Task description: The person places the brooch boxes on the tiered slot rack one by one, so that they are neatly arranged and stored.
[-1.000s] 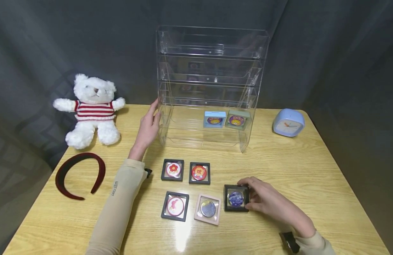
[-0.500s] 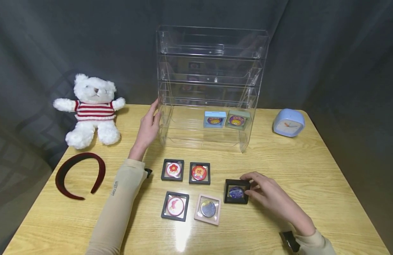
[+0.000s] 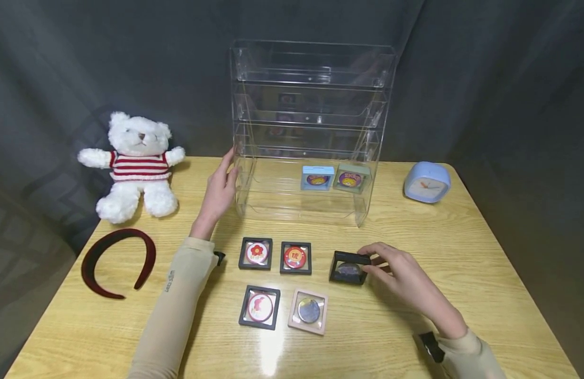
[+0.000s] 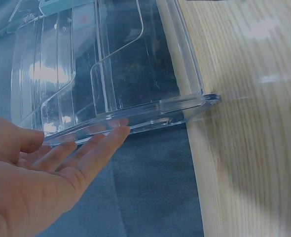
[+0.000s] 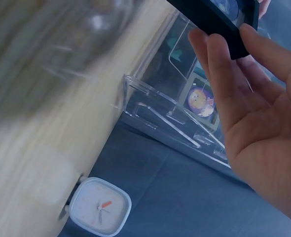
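Note:
My right hand pinches one edge of a black display frame holding a dark round badge, tilted up in the head view; the right wrist view shows fingers and thumb on either side of the black frame. My left hand touches the left side of a clear acrylic display rack, its fingers fairly straight along the side panel in the left wrist view. On the rack's lowest tier stand a light blue frame and a green frame, each with a purple-edged badge.
On the wooden table lie black frames with a flower badge, a red badge and a pink-figure badge, plus a pink frame. A teddy bear, a headband and a blue clock flank them.
My right hand has moved forward, away from me, and the black frame in it has tipped from facing up to a steeper tilt. The left hand stays at the rack's side.

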`<state>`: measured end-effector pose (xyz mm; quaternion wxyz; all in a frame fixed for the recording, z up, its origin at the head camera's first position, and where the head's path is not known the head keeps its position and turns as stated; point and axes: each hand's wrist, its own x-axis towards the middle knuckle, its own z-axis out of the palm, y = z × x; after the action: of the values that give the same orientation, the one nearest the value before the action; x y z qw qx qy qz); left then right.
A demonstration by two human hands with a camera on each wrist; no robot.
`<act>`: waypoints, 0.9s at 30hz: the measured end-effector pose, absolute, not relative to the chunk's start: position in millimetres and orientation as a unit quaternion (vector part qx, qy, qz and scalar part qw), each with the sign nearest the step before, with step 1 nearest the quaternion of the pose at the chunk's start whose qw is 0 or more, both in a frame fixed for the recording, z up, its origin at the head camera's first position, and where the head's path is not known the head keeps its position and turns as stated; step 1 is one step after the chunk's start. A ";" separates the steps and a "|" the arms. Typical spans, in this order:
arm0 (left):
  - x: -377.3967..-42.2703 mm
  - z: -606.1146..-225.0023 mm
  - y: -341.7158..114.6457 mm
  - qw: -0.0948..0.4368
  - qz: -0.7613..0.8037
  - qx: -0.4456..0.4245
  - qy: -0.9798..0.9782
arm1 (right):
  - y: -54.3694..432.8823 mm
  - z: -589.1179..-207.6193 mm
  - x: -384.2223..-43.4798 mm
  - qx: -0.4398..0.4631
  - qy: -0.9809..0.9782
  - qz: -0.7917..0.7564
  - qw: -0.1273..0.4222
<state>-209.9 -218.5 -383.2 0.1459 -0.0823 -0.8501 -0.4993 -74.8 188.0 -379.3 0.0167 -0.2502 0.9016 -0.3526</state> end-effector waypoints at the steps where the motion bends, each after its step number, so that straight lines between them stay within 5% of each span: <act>1: -209.9 -383.2 -218.5 0.146 -0.498 -0.082 -0.851 | 187.8 -378.7 -76.1 -0.251 0.901 -0.353 0.013; 13: -209.6 -382.8 -218.7 0.142 -0.500 -0.081 -0.851 | 176.0 -368.7 -97.8 -0.272 0.894 -0.353 -0.050; 27: -210.5 -382.6 -218.9 0.149 -0.496 -0.081 -0.851 | 146.4 -342.8 -127.0 -0.261 0.888 -0.374 -0.061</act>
<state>-210.5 -218.9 -382.6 0.1493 -0.0808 -0.8514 -0.4962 -127.0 146.4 -342.8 -0.0612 -0.2609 0.8879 -0.3738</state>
